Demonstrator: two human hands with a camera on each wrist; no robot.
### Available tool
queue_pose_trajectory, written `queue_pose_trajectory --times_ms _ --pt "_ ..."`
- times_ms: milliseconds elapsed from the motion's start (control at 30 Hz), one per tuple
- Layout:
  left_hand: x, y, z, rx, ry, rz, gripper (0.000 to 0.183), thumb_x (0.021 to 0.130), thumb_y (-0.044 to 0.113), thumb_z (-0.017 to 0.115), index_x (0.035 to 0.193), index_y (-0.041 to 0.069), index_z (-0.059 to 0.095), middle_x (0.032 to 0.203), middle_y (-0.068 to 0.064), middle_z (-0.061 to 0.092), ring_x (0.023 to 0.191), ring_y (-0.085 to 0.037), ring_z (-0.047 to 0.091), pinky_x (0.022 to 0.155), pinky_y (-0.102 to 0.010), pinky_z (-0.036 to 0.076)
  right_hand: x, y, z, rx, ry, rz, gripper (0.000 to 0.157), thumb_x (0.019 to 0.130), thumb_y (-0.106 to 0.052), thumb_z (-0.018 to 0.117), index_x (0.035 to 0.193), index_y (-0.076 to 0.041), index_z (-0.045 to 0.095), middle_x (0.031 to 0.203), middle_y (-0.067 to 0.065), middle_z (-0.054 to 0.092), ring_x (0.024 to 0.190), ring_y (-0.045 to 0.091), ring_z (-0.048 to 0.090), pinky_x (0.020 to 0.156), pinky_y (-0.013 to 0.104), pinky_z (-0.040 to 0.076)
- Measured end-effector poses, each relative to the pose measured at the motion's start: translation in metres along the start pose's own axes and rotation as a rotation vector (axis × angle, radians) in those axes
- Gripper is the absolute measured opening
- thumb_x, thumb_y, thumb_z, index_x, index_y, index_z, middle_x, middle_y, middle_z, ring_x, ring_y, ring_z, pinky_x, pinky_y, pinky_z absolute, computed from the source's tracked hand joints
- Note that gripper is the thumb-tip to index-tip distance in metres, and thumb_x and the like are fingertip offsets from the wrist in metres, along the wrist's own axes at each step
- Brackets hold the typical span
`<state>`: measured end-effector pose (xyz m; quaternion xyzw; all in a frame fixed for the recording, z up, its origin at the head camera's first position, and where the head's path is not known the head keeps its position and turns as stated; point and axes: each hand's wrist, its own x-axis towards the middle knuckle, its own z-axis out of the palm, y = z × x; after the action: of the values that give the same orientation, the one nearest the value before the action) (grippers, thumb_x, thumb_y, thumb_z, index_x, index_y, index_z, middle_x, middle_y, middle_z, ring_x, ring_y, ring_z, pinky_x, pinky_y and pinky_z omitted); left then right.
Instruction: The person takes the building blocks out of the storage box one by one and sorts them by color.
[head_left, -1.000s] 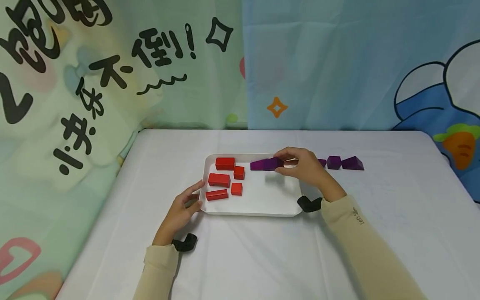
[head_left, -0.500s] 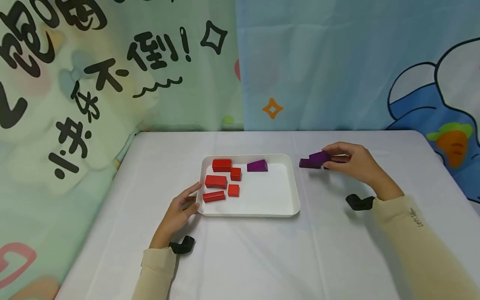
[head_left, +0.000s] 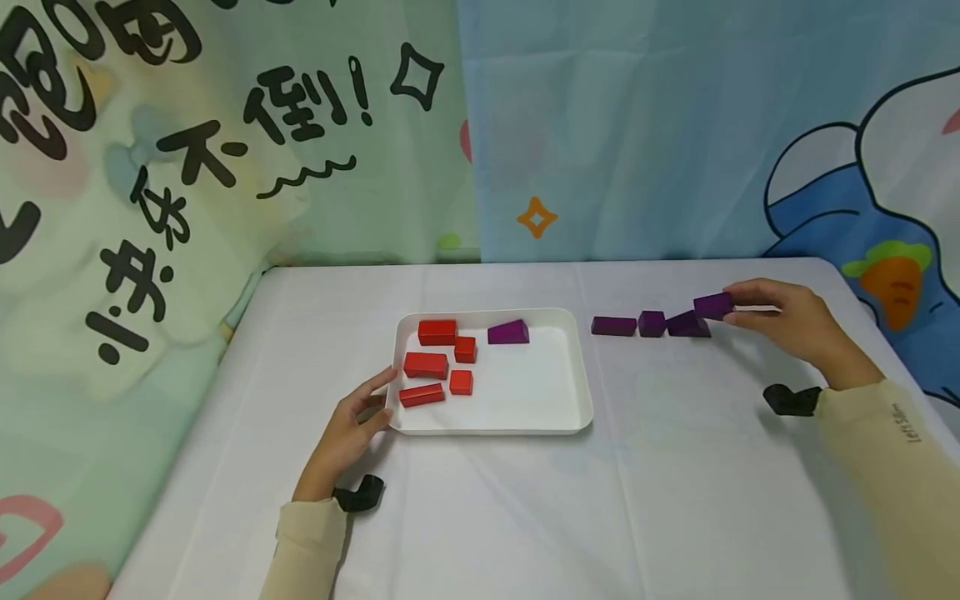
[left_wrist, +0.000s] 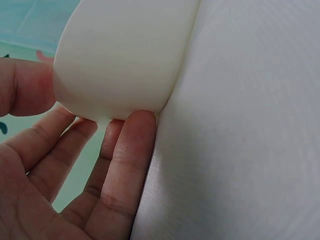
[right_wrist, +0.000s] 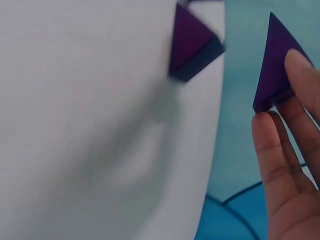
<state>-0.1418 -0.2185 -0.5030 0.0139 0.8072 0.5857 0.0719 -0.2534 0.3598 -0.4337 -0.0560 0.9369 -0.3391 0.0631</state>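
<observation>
My left hand [head_left: 348, 433] grips the left end of the white tray [head_left: 540, 408], fingertips and thumb on its outer wall [left_wrist: 120, 60]. Inside the tray lie several red blocks [head_left: 426, 364] at the left and one purple wedge-shaped block [head_left: 508, 333] near the back. My right hand [head_left: 795, 325] pinches a purple triangular block [right_wrist: 280, 65] between thumb and fingers. In the head view that block overlaps the right end of a row of purple blocks: a long one [head_left: 613, 326], a small one [head_left: 652, 323] and a wedge-shaped one [head_left: 687, 325].
A white cloth covers the table [head_left: 487, 517]. Behind it hang a green curtain [head_left: 405, 208] with black lettering and a blue curtain [head_left: 637, 167] with a cartoon print. A black wrist strap part [head_left: 791, 400] shows below the right hand.
My right hand has carried the purple block from over the tray rightward, past the row, to its right end. The left hand stays at the tray; the whole view has shifted slightly.
</observation>
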Motion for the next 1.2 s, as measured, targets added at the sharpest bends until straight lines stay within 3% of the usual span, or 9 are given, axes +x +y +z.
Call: queue_pose_trajectory --times_ms 33,133,333,567,733,900,1200 --pt "0.0 0.0 0.0 -0.001 0.001 0.0 0.059 0.101 -0.007 0.059 0.159 -0.002 0.05 0.166 -0.02 0.047 0.137 -0.046 0.055 0.093 -0.023 0.055 0.0 0.003 -0.001 -0.013 0.001 0.007 0.047 0.111 -0.014 0.061 0.149 0.012 0.05 0.147 0.042 0.05 0.136 0.059 0.046 0.109 0.077 0.039" --pt "0.0 -0.001 -0.001 -0.002 0.002 0.003 0.059 0.101 -0.007 0.059 0.159 -0.002 0.05 0.166 -0.021 0.047 0.137 -0.047 0.055 0.093 -0.024 0.055 0.002 0.013 -0.003 -0.047 0.004 0.024 0.045 0.11 -0.006 0.062 0.148 0.015 0.049 0.145 0.045 0.048 0.135 0.064 0.044 0.108 0.08 0.037" --pt "0.0 -0.002 -0.001 -0.006 0.008 0.007 0.06 0.1 -0.008 0.059 0.159 -0.002 0.05 0.166 -0.021 0.047 0.136 -0.048 0.055 0.093 -0.026 0.057 0.003 0.031 0.001 -0.099 -0.002 0.086 0.046 0.106 0.001 0.063 0.147 0.015 0.047 0.144 0.046 0.046 0.134 0.065 0.04 0.109 0.081 0.035" --pt "0.0 0.0 -0.001 -0.002 0.004 0.012 0.058 0.101 -0.007 0.06 0.158 -0.003 0.051 0.166 -0.02 0.047 0.137 -0.047 0.055 0.103 -0.039 0.056 0.004 0.041 0.008 -0.095 -0.008 0.105 0.048 0.104 0.003 0.065 0.146 0.016 0.046 0.143 0.047 0.045 0.133 0.066 0.039 0.109 0.08 0.036" --pt "0.0 0.0 -0.001 -0.009 0.005 0.005 0.059 0.1 -0.007 0.06 0.158 -0.002 0.051 0.167 -0.02 0.046 0.136 -0.048 0.055 0.096 -0.03 0.057 0.004 0.041 0.008 -0.089 -0.028 0.124 0.054 0.104 0.001 0.067 0.15 0.014 0.043 0.15 0.047 0.04 0.137 0.067 0.034 0.11 0.08 0.034" --pt "0.001 -0.001 -0.003 -0.01 0.007 -0.009 0.059 0.1 -0.008 0.059 0.159 -0.001 0.051 0.168 -0.018 0.045 0.137 -0.047 0.055 0.094 -0.026 0.056 0.003 0.023 0.004 -0.092 -0.008 0.118 0.056 0.103 0.005 0.064 0.153 0.013 0.041 0.155 0.046 0.035 0.138 0.068 0.035 0.109 0.079 0.036" --pt "0.001 0.0 -0.001 -0.008 0.001 -0.016 0.058 0.102 -0.006 0.059 0.159 0.0 0.051 0.168 -0.019 0.044 0.139 -0.047 0.054 0.102 -0.043 0.059 0.007 -0.047 0.017 -0.071 0.023 -0.031 0.053 0.103 0.003 0.067 0.153 0.008 0.049 0.156 0.04 0.044 0.14 0.066 0.042 0.105 0.072 0.044"
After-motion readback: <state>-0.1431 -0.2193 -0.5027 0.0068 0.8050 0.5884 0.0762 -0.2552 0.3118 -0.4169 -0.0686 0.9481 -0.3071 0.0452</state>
